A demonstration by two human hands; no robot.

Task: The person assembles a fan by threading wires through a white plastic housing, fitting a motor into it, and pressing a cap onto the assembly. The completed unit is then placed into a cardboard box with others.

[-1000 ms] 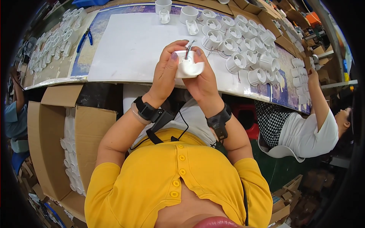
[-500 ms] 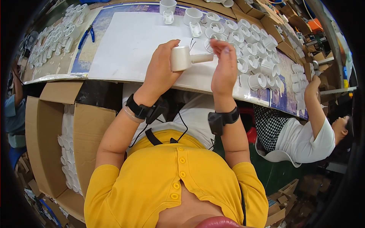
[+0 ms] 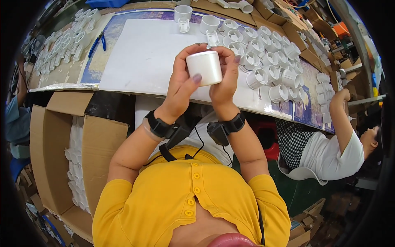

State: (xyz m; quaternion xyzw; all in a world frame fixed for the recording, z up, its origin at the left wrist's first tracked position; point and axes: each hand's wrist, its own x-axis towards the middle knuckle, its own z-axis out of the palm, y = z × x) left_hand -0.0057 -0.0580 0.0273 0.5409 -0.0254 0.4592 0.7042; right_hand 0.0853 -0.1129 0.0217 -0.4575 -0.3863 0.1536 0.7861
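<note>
Housing: white, rounded, raised near front edge of worktable.
Grip: clamped on housing by left hand and right hand.
Carton: open, white parts inside.
Cups: on worktable, several with white pieces inside.

The white cylinder is partly hiding the right hand; left beyond it, the frame is cropping a blue tray.

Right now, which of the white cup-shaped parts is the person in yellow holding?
The cup-shaped part clasped between the left hand and right hand; the similar parts clustered farther right rest unheld on the worktable.
</note>
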